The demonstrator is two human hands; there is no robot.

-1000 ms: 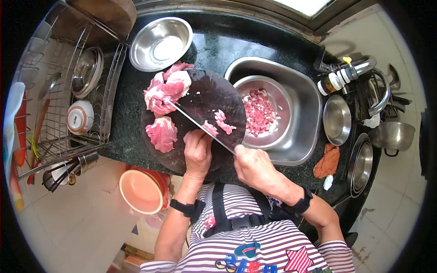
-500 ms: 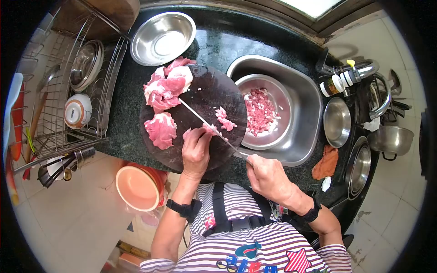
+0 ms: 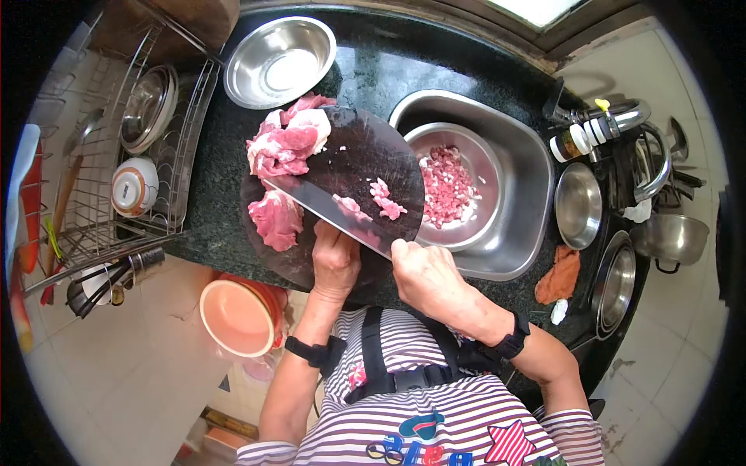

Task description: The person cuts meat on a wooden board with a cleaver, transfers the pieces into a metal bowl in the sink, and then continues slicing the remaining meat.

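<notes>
My right hand [image 3: 427,276] is closed around the handle of a kitchen knife [image 3: 315,203]. The broad blade slants across a round dark chopping board [image 3: 350,147], its tip overlapping the raw meat at the left. My left hand [image 3: 336,260] is on the near side of the blade with its fingers curled; the blade covers the fingertips and whatever they may hold. A small strip of meat [image 3: 351,207] lies just beyond the blade, and more cut bits [image 3: 385,199] sit to its right. Two large pieces, the upper meat [image 3: 287,147] and lower meat [image 3: 276,221], rest at the board's left edge.
A metal bowl of diced meat [image 3: 447,186] stands in the sink [image 3: 528,210], right of the board. Another steel bowl [image 3: 280,62] is at the back left. A dish rack [image 3: 167,194] stands left; an orange cloth [image 3: 557,276] and a pan [image 3: 578,206] lie right.
The knife has tilted so its broad side shows, and it has shifted left and nearer over the lower meat. My right hand has moved left with it. My left fingertips are now hidden.
</notes>
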